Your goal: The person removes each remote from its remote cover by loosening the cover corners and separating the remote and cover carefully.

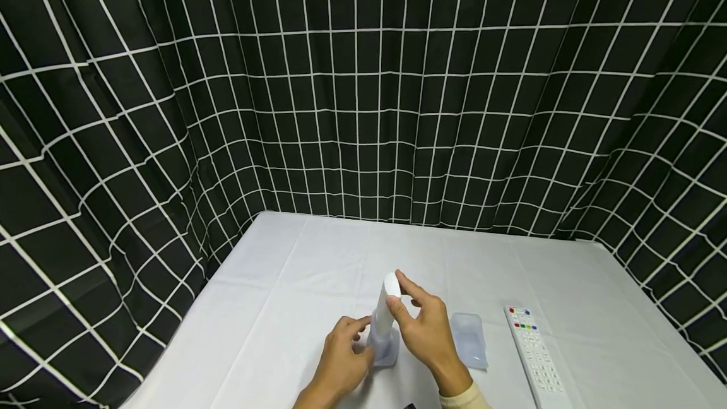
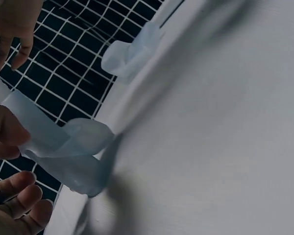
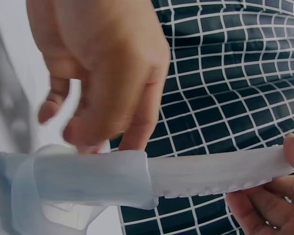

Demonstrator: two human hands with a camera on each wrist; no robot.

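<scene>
Two hands meet at the centre front of a white surface. The right hand pinches the top of a white remote between thumb and fingers, holding it upright. The remote's lower part sits inside a translucent sleeve, approx. halfway in, as the right wrist view shows: sleeve wrapped round remote, fingertips curled on the free end. The left hand grips the sleeve at its base, fingers curled round it, the base touching the surface. In the left wrist view the sleeve hangs down to the surface with the fingers closed about its upper part; exact thumb placement can't be told there.

Just right of the right hand lies a second sleeve, flat on the surface, apart from the hands. It also shows, blurred, at the far edge in the left wrist view. Further right, well apart from the hands, a second remote lies face up, w/ coloured buttons near its top and rows of white keys below, its length running toward the front edge.

A cream cuff shows at the right wrist. Black curtain w/ white grid hangs behind and on both sides of the surface.
</scene>
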